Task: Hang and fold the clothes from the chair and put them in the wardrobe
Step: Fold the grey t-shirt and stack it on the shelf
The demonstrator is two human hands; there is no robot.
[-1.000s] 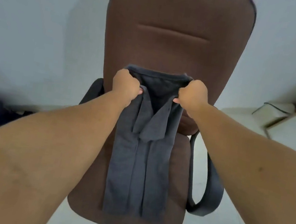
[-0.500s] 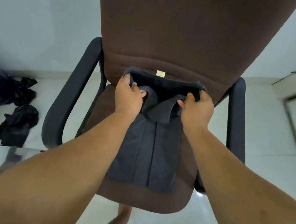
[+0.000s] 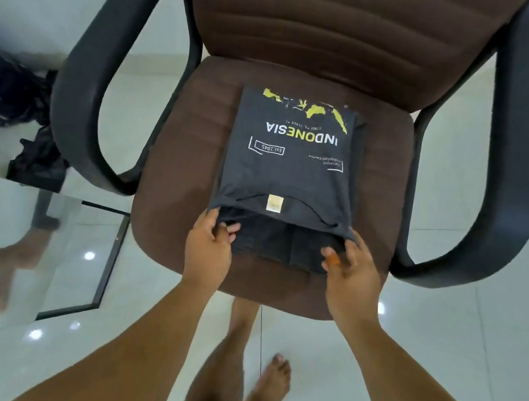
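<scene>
Pinched near corners of one folded dark T-shirt (image 3: 287,166) with both hands, left hand (image 3: 208,249) at left corner, right hand (image 3: 350,271) at right, fingers curled on fabric. Lay flat on seat of one brown chair (image 3: 189,160), print upward. Counted one dark clothes heap (image 3: 38,150) on floor (image 3: 443,332) at left.

Both arms are bare to the frame's edge, no sleeves showing. The left hand (image 3: 208,250) and right hand (image 3: 353,276) wear nothing. Legs and feet (image 3: 272,380) are bare too.
</scene>
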